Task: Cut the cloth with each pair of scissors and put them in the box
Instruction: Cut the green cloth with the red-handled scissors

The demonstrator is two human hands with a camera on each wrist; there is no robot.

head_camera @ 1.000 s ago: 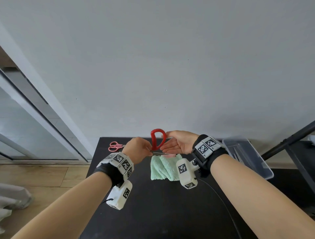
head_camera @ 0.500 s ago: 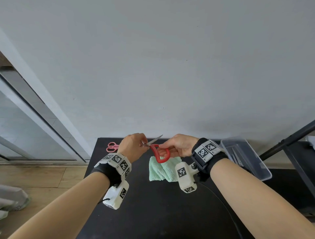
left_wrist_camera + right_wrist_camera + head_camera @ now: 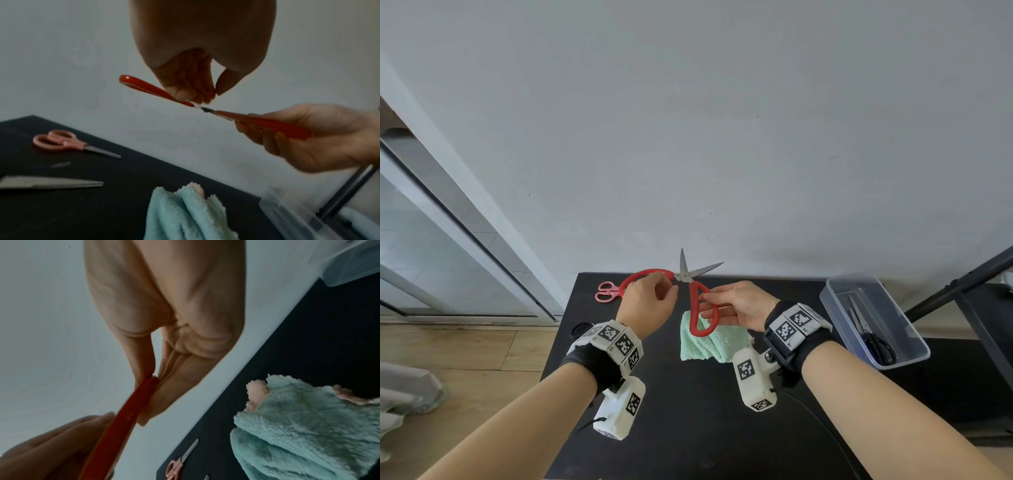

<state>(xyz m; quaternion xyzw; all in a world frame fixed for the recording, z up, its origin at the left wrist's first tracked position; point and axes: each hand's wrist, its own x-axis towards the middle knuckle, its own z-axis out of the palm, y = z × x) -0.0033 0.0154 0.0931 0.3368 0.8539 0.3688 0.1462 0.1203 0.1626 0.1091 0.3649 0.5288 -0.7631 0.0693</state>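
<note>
Above the table I hold the red-handled scissors [image 3: 690, 274] with their steel blades spread apart and pointing away from me. My left hand [image 3: 667, 291] pinches the left handle loop [image 3: 144, 86] near the pivot. My right hand [image 3: 709, 301] grips the right handle loop [image 3: 267, 123] between thumb and fingers. The folded mint-green cloth [image 3: 705, 346] lies on the black table [image 3: 688, 428] just below the scissors, untouched. A clear plastic box [image 3: 835, 298] stands at the right with dark scissors [image 3: 873, 339] inside.
Pink scissors [image 3: 607, 291] lie at the table's far left corner. Another pair with long grey blades [image 3: 51, 181] lies near the left edge. A grey wall stands right behind the table. A black stand [image 3: 962, 284] rises at the right.
The red scissors turned from handle-up to blades pointing away. My two hands drew the handles apart, so the shut blades now stand spread. The head view dropped slightly.
</note>
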